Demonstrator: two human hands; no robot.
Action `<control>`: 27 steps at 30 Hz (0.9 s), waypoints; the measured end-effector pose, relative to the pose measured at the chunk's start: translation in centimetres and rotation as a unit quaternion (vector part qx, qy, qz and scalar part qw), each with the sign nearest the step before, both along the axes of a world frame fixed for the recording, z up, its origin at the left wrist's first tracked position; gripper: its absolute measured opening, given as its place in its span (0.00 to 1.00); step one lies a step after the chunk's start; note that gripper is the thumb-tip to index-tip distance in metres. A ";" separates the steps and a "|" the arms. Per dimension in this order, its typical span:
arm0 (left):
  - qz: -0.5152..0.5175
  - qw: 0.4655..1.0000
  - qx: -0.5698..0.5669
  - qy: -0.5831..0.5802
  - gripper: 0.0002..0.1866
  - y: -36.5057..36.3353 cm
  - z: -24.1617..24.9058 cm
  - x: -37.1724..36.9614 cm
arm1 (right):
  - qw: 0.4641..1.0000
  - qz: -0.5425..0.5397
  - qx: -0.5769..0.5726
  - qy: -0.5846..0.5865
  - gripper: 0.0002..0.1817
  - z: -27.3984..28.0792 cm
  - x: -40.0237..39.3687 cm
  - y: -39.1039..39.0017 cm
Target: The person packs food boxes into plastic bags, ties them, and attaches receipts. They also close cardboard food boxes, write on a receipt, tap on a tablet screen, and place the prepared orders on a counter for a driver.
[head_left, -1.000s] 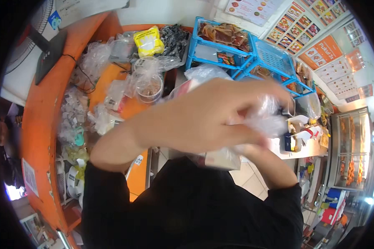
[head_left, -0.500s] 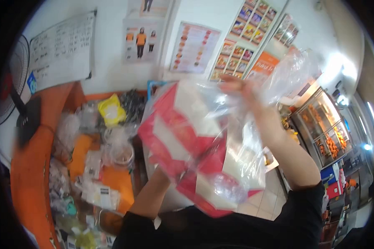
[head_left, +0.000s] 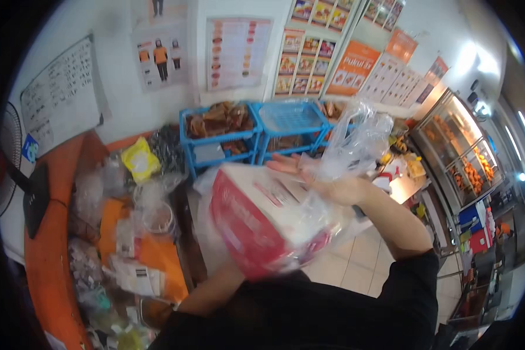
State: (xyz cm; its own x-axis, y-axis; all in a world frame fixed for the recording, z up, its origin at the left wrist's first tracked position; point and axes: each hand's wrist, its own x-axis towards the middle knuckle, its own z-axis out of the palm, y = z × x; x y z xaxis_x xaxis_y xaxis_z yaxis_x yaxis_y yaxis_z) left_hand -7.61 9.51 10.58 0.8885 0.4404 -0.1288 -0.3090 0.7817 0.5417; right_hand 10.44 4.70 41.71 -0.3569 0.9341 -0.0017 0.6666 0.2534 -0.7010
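Note:
A red and white carton (head_left: 256,216) sits tilted in a clear plastic bag (head_left: 356,140) in front of my chest, its front blurred by motion. My right hand (head_left: 326,184) is at the carton's upper right, fingers extended, with the bag's bunched top gathered at it and sticking out past the thumb. My left forearm (head_left: 221,286) reaches under the carton from below. The left hand itself is hidden behind the carton and the bag, so its fingers do not show.
Blue racks (head_left: 219,137) with brown items stand against the wall. To the left, an orange-edged counter (head_left: 46,251) holds plastic bags, a yellow packet (head_left: 140,160) and papers (head_left: 137,277). A fan (head_left: 11,157) is at far left. A lit food display (head_left: 458,151) stands at right.
The carton has turned, and its top and a red side now face me. My right hand has moved lower and left, and the bag top has dropped. The view has shifted, uncovering the blue racks.

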 end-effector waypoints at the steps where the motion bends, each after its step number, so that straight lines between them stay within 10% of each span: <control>1: -0.024 0.999 -0.023 0.005 0.27 -0.2 -0.2 -0.3 | 1.000 0.002 -0.016 0.017 0.32 -2.2 -0.1 -0.6; 5: -0.080 0.989 -0.116 0.043 0.27 0.3 -2.2 -4.1 | 0.991 -0.097 -0.026 0.093 0.26 -15.2 0.3 -2.1; 7: 0.046 0.980 -0.134 0.143 0.26 1.7 -7.0 -8.7 | 0.916 -0.156 -0.048 0.367 0.27 -25.2 0.8 -2.0; 8: 0.171 0.913 0.007 0.371 0.16 3.8 -15.9 -14.5 | 0.975 -0.135 0.025 0.176 0.28 -25.3 0.4 -2.1; 10: 0.443 0.706 0.305 0.461 0.10 1.1 -4.7 -11.7 | 0.982 -0.053 0.113 -0.144 0.35 -28.3 -0.6 -2.1; 12: 0.350 0.773 0.362 0.386 0.11 -1.9 0.4 -7.7 | 0.959 0.001 0.128 -0.252 0.41 -32.3 -1.0 -3.1; 14: 0.204 0.891 0.348 0.209 0.20 -4.0 0.6 -2.2 | 0.988 -0.062 0.117 0.077 0.41 -33.9 -0.8 -4.8; 21: -0.123 0.861 0.429 0.243 0.36 -5.5 -4.2 2.2 | 0.980 0.006 0.198 -0.003 0.42 -34.3 5.2 -8.5; 24: -0.099 0.680 0.703 0.184 0.27 -6.1 -3.3 5.8 | 0.990 0.052 0.129 -0.011 0.43 -33.3 10.6 -9.1; 27: -0.037 0.623 0.681 0.382 0.18 -9.2 -3.2 6.8 | 0.945 0.200 -0.201 -0.163 0.33 -29.5 22.4 -5.6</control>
State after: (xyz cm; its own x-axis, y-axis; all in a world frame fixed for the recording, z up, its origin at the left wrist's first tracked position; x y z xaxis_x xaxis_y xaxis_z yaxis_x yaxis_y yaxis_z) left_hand -0.81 0.28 7.39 0.8213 0.5649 -0.0790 0.4563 -0.5675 0.6854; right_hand 32.87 -0.86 12.19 -0.6005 0.6255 -0.4981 0.7711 0.2880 -0.5679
